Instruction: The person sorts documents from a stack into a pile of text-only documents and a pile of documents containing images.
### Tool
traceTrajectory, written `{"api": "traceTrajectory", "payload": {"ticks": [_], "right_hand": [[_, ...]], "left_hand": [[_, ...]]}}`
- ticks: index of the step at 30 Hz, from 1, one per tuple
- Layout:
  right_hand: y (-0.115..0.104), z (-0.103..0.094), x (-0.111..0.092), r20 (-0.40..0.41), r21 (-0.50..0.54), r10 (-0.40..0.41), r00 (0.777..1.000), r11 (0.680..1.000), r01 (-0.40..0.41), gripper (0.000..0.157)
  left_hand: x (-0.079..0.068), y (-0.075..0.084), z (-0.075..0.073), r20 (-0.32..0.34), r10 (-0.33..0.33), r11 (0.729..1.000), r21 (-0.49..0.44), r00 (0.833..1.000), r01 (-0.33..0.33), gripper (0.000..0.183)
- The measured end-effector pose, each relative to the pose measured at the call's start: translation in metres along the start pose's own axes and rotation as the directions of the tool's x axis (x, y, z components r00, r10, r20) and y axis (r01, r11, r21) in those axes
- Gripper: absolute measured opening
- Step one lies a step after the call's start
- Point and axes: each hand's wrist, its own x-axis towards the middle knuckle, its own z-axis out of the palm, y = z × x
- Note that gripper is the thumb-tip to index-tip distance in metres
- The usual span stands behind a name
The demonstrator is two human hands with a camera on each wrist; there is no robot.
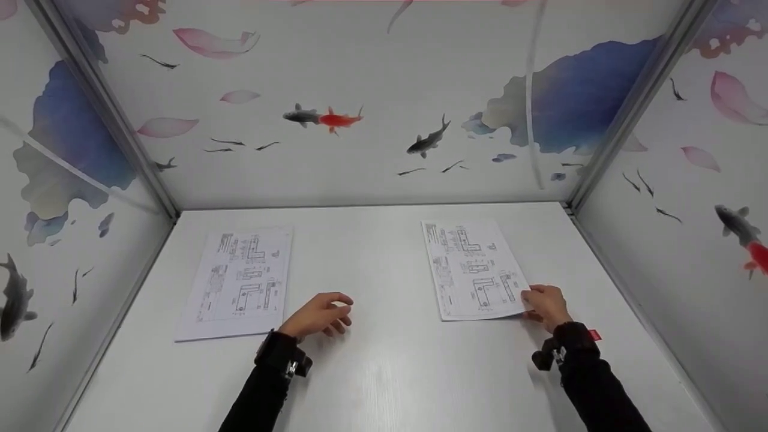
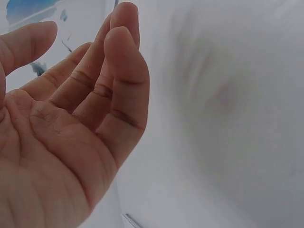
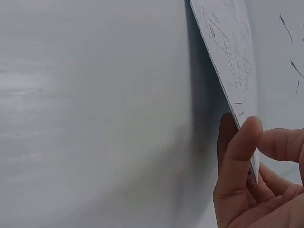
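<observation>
My right hand [image 1: 547,306] pinches the near right corner of a stack of printed drawing sheets [image 1: 474,273], thumb on top and fingers underneath. In the right wrist view the sheets [image 3: 228,61] slope up from the table toward the fingers [image 3: 237,161], a dark shadow under the raised edge. Over the middle of the table hovers my left hand [image 1: 321,315], holding nothing, its fingers loosely bent; the left wrist view shows the bare palm [image 2: 52,152]. Just left of it lies a second stack of drawing sheets [image 1: 240,282], flat on the table.
The white table [image 1: 372,372] is enclosed by a back wall [image 1: 372,72] and side walls printed with fish and petals. Metal posts [image 1: 630,102] stand at the back corners. Both wrists carry black straps with small cameras.
</observation>
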Motion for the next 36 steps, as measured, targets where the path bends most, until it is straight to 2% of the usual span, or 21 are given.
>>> {"api": "traceTrajectory", "payload": {"ticks": [6, 11, 14, 18, 21, 24, 27, 30, 32, 33, 34, 36], "right_hand": [[0.005, -0.002, -0.002, -0.063, -0.015, -0.022, 0.998, 1.000, 0.021, 0.055], [0.005, -0.001, -0.004, -0.092, -0.066, -0.045, 0.995, 0.997, 0.039, 0.056], [0.005, 0.000, -0.005, -0.105, -0.114, -0.070, 0.992, 0.992, 0.058, 0.057], [0.005, 0.002, -0.005, -0.118, -0.146, -0.111, 0.987, 0.985, 0.094, 0.058], [0.006, 0.004, -0.005, -0.120, -0.125, -0.125, 0.985, 0.986, 0.110, 0.055], [0.004, 0.007, -0.004, -0.099, -0.067, -0.121, 0.988, 0.991, 0.115, 0.052], [-0.003, 0.013, -0.004, -0.032, 0.014, -0.121, 0.992, 0.992, 0.121, 0.050], [-0.011, 0.023, -0.006, 0.059, 0.059, -0.140, 0.988, 0.989, 0.137, 0.048], [-0.017, 0.032, -0.009, 0.117, 0.058, -0.161, 0.980, 0.986, 0.155, 0.046], [-0.019, 0.037, -0.010, 0.139, 0.058, -0.172, 0.975, 0.985, 0.165, 0.045], [-0.021, 0.042, -0.012, 0.160, 0.055, -0.182, 0.970, 0.983, 0.175, 0.045], [-0.025, 0.052, -0.016, 0.194, 0.058, -0.192, 0.962, 0.981, 0.184, 0.044]], "left_hand": [[-0.006, -0.004, -0.004, -0.048, -0.020, 1.000, -0.002, 0.999, 0.020, 0.036], [-0.012, -0.010, -0.012, -0.162, -0.028, 1.000, -0.016, 0.986, 0.026, 0.035], [-0.018, -0.015, -0.021, -0.251, -0.051, 0.998, -0.034, 0.967, 0.044, 0.034], [-0.030, -0.023, -0.034, -0.372, -0.115, 0.993, -0.069, 0.921, 0.097, 0.032], [-0.038, -0.029, -0.043, -0.469, -0.152, 0.988, -0.050, 0.870, 0.145, 0.031], [-0.046, -0.035, -0.054, -0.573, -0.129, 0.979, 0.055, 0.810, 0.195, 0.029], [-0.055, -0.040, -0.066, -0.686, -0.077, 0.956, 0.155, 0.723, 0.248, 0.028], [-0.066, -0.043, -0.079, -0.788, -0.033, 0.930, 0.201, 0.615, 0.308, 0.028], [-0.073, -0.045, -0.087, -0.830, -0.022, 0.914, 0.209, 0.557, 0.347, 0.029], [-0.075, -0.046, -0.091, -0.845, -0.014, 0.903, 0.219, 0.535, 0.369, 0.030], [-0.078, -0.048, -0.093, -0.854, -0.006, 0.893, 0.230, 0.521, 0.388, 0.032], [-0.081, -0.051, -0.097, -0.864, 0.004, 0.872, 0.250, 0.504, 0.422, 0.035]]}}
